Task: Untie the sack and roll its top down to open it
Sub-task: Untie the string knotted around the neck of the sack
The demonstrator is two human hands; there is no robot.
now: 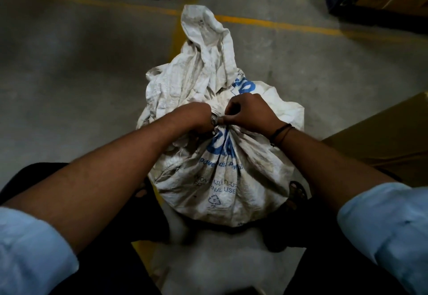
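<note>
1. At the centre of the frame, a white woven sack [222,178] with blue print stands on the concrete floor [69,74], between the person's feet. Its bulging body fills the lower middle, and its loose top [206,46] flops up toward the upper middle.

2. Both hands meet at the gathered neck [220,127], where the fabric is cinched into tight pleats. The left hand [196,118] wraps closed around the neck from the left side of the frame; the right hand [250,113] is curled with its fingertips [228,118] pinching at the tie. The tie itself is too small and shadowed to make out.

3. My judgement: the step in hand is loosening the knot, and the rolling down has not begun.

4. To do it well, the left grip should hold the neck steady just beside the knot so the sack does not twist, while the right grip works one strand loose rather than tugging the whole bundle, which would likely tighten it.

5. Woven plastic frays, and stray threads already show on the left flank, so pick at the tie, not at the weave.

6. A cardboard box [382,137] sits near, at the right edge.
</note>
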